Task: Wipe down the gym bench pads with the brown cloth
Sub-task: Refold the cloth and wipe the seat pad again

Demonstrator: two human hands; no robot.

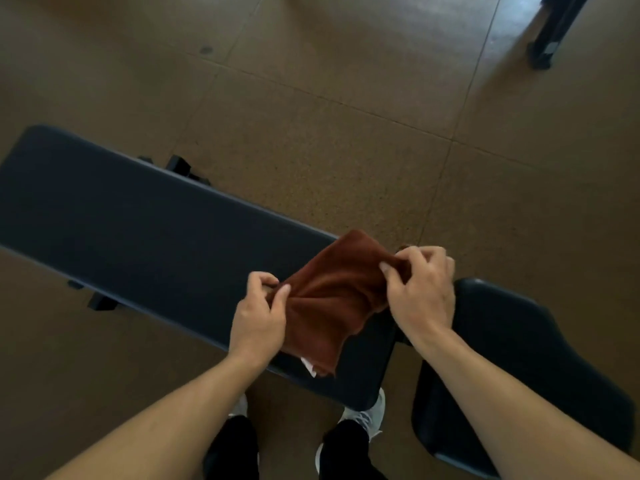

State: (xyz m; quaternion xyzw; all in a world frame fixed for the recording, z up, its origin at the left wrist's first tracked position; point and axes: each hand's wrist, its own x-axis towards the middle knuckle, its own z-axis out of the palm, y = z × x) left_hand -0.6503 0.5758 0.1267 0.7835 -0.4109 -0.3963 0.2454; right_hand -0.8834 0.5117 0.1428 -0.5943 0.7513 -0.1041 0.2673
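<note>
Both bare forearms reaching forward and down from the lower edge of view, converging toward the middle. Left hand back-up, wrist roughly straight, fingers curled, thumb and forefinger pinching the left edge of the cloth. Right hand slightly farther forward and higher in view, back toward the camera, wrist bent a little inward, fingers curled, thumb and fingertips gripping the cloth's right edge. Hands apart, cloth stretched and bunched between them. Lower down, between the forearms, two legs in dark trousers and pale shoes, partly hidden.
</note>
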